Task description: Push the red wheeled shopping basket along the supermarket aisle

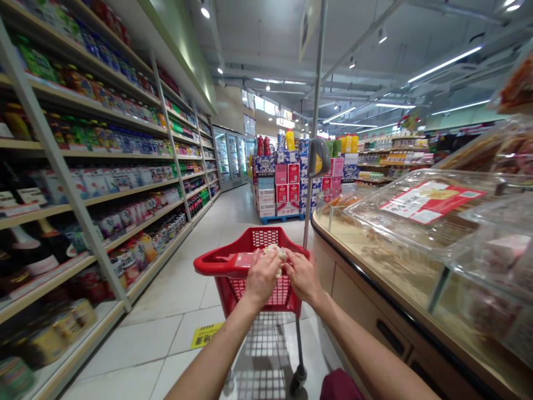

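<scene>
Straight ahead of me is a red plastic shopping cart with lattice walls. My left hand is closed on a crumpled white cloth at the cart's near handle bar. Just to the right, my right hand is closed too, its fingertips pinching the same cloth where the two hands nearly meet. Part of the cloth is covered by the fingers, and its exact material is hard to make out. Behind the hands, the inside of the cart is partly hidden.
Shelves of drinks line the left side. On the right stands a display counter with clear plastic food boxes. Stacked cartons stand ahead on a blue pallet. A metal pole rises beside the cart.
</scene>
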`<control>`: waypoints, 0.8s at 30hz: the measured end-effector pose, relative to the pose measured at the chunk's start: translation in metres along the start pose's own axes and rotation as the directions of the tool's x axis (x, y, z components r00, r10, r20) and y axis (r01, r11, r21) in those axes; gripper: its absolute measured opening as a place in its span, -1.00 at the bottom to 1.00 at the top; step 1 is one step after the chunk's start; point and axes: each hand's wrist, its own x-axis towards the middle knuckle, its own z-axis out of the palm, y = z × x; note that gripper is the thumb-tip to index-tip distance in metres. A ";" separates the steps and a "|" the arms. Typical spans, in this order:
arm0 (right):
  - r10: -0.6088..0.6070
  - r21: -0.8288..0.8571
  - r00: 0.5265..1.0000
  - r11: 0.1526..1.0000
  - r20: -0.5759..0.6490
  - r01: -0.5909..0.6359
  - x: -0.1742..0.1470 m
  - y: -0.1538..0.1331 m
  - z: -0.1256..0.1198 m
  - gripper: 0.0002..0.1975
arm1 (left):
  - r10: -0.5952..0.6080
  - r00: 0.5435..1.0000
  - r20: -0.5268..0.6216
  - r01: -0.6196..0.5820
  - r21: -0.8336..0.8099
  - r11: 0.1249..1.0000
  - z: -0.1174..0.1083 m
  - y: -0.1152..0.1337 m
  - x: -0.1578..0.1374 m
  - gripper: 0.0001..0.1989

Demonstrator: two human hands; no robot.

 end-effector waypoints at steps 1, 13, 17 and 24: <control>-0.010 0.004 1.000 1.000 0.008 0.010 0.000 0.001 -0.001 -0.63 | 0.016 1.000 0.013 -0.016 0.001 1.000 -0.001 -0.002 -0.001 -0.73; 0.010 0.034 1.000 0.999 -0.015 -0.009 0.000 0.022 -0.009 -0.66 | -0.030 0.998 -0.062 0.031 0.010 0.999 -0.003 -0.004 -0.007 -0.74; 0.055 0.075 0.998 0.996 -0.016 -0.054 0.001 0.029 -0.012 -0.61 | -0.343 0.936 -0.082 0.348 0.051 0.936 -0.014 -0.029 -0.012 -0.74; 0.047 0.089 0.999 0.995 0.007 -0.048 0.002 0.024 -0.010 -0.64 | -0.041 0.999 0.024 0.042 -0.040 0.998 -0.002 0.012 0.008 -0.73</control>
